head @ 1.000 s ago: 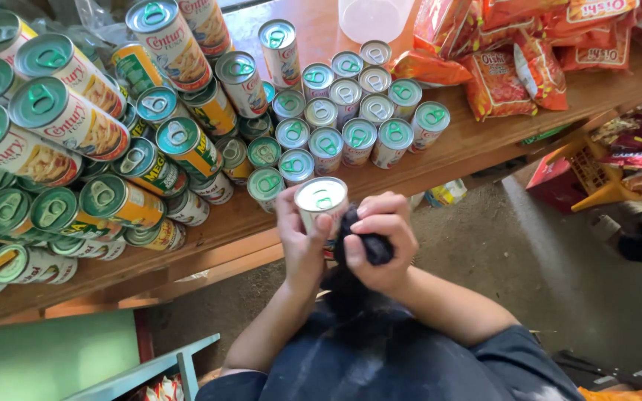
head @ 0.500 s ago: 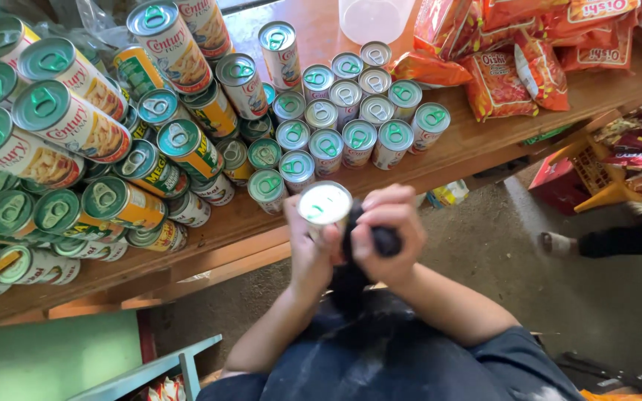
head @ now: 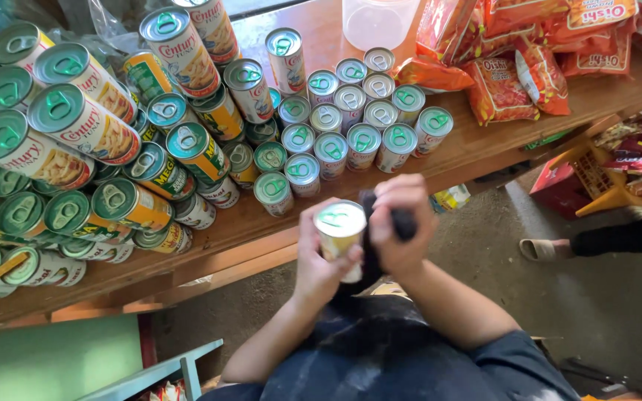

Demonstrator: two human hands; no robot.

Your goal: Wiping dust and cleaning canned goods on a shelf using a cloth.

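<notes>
Wooden tabletop (head: 484, 145): ran across the upper part of the head view, front edge just above the hands; carried cans on the left and centre, snack packets on the right.

Stacked cans (head: 76, 134): large heap at left, green pull-tab lids, many lying tilted or on their sides, piled several deep.

Snack packets (head: 518, 82): orange and red foil bags, overlapping, at the right end of the tabletop.

Clear plastic container (head: 377, 22): stood at the far edge, between the cans and the packets.

Small upright cans (head: 351, 122): cluster in rough rows at centre, silver and green lids up, touching one another.

Yellow crate (head: 596, 178): on the floor under the right end, beside red packets.

Sandalled foot (head: 548, 249): another person's, on the floor at right, well apart from the hands.

Left hand (head: 317, 256): wrapped round the side of a single can, fingers closed on it.

Right hand (head: 399, 226): clenched round a dark cloth, pressed against the can's right side.

Dark cloth (head: 371, 252): hung down between the two hands, touching the can.

Held can (head: 339, 226): upright, pale label, green-tinted pull-tab lid up; held in front of the tabletop edge, below the small upright cans, clear of the wood.
</notes>
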